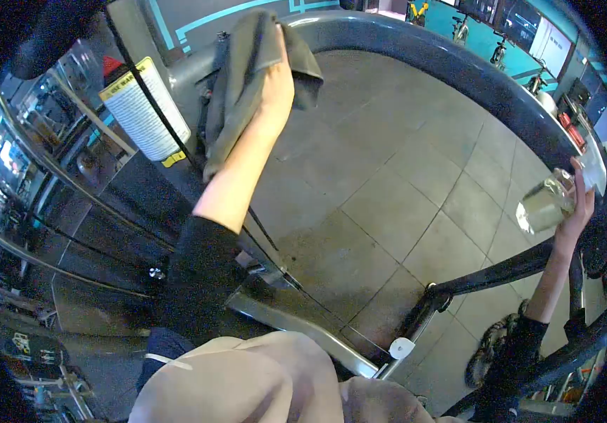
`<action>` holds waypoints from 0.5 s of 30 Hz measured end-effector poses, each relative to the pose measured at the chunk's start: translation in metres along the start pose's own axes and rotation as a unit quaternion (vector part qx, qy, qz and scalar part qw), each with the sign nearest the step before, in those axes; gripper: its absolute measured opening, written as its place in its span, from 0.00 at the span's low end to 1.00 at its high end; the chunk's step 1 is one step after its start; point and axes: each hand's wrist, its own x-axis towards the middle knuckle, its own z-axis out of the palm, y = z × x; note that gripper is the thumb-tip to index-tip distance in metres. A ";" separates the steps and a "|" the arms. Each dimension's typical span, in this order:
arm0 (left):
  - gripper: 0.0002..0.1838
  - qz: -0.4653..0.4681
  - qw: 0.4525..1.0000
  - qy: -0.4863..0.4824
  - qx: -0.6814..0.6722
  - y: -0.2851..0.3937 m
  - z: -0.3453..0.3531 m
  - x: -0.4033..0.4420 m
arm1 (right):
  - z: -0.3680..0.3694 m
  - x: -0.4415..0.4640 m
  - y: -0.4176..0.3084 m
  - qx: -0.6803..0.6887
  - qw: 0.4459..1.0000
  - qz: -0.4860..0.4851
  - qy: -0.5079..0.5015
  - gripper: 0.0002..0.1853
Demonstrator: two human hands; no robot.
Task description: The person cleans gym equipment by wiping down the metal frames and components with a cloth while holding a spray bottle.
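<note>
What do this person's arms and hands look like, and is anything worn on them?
The left hand and right hand are gloveless. The left sleeve and right sleeve look black, ending partway along the forearms. No watch shows.

- At the person's left, a white rectangular sign with yellow edging (pixel 148 113), left of a dark-grey fabric cloth (pixel 236 81).
- Ahead, a glossy blue-black curved tube (pixel 416 44) behind grey tiled floor (pixel 402 169).
- At right, a clear bottle (pixel 544 206).
- Near, a round white disc (pixel 401 348) beside a silver metal bar (pixel 303 330).
</note>
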 end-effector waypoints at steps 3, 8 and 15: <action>0.39 0.077 0.992 0.102 -0.008 0.008 0.002 0.009 | -0.011 -0.026 0.007 0.058 0.998 0.032 -0.024 0.22; 0.36 0.140 0.981 0.132 -0.017 0.029 -0.085 -0.029 | 0.039 -0.066 -0.051 0.298 0.943 0.146 -0.001 0.25; 0.29 -0.009 0.983 -0.049 -0.179 0.047 -0.106 -0.066 | 0.130 -0.125 -0.135 0.354 0.904 0.218 -0.098 0.40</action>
